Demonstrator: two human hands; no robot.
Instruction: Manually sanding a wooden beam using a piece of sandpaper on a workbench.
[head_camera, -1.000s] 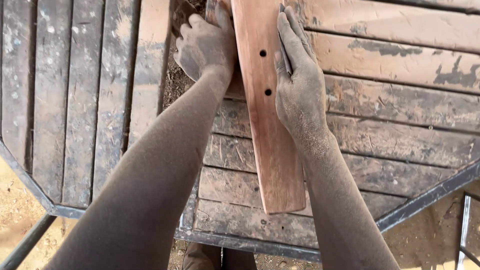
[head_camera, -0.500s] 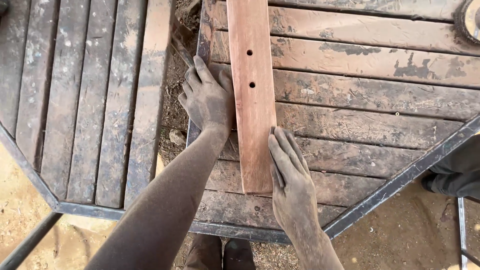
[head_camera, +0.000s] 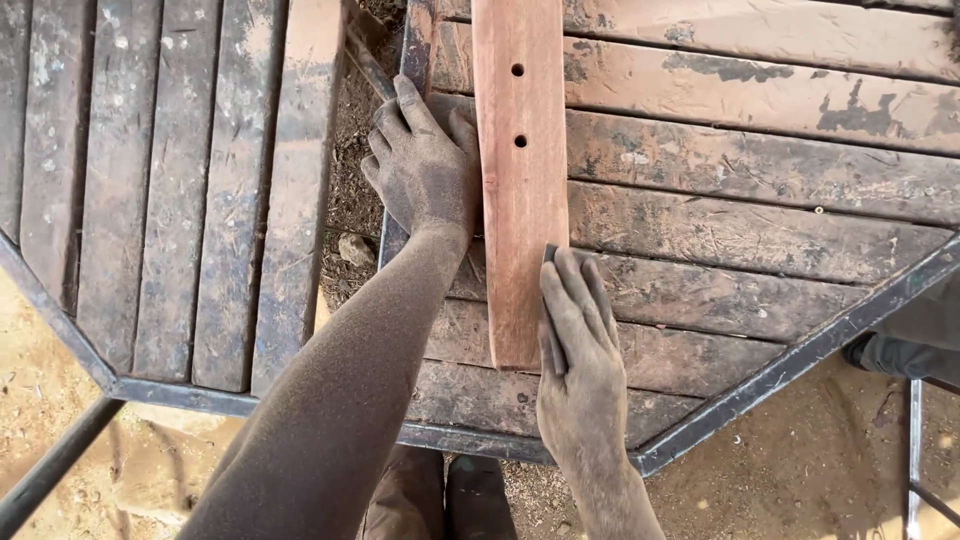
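A reddish-brown wooden board (head_camera: 520, 190) is laid lengthwise on the slatted counter (head_camera: 760, 210), its near end stopping short of the counter's dark metal rim (head_camera: 800, 355) and its far end running out of view at the top. Two small round holes (head_camera: 518, 105) are seen in the board, one beyond the other.

The left hand (head_camera: 425, 165) is pressed flat against the board's left edge, fingers spread and open on the counter slats, nothing being clasped. The right hand (head_camera: 575, 345) is laid at the board's right edge near its close end, fingers straight and extended; a small dark pad (head_camera: 550, 255) appears to be pinned beneath the fingertips, though it is mostly hidden. Both hands and forearms are coated in fine dust.

A gap with dirt and a small stone (head_camera: 355, 248) is seen between the two slatted sections. Dark shoes (head_camera: 440, 495) are visible below, on sandy ground (head_camera: 830, 470).
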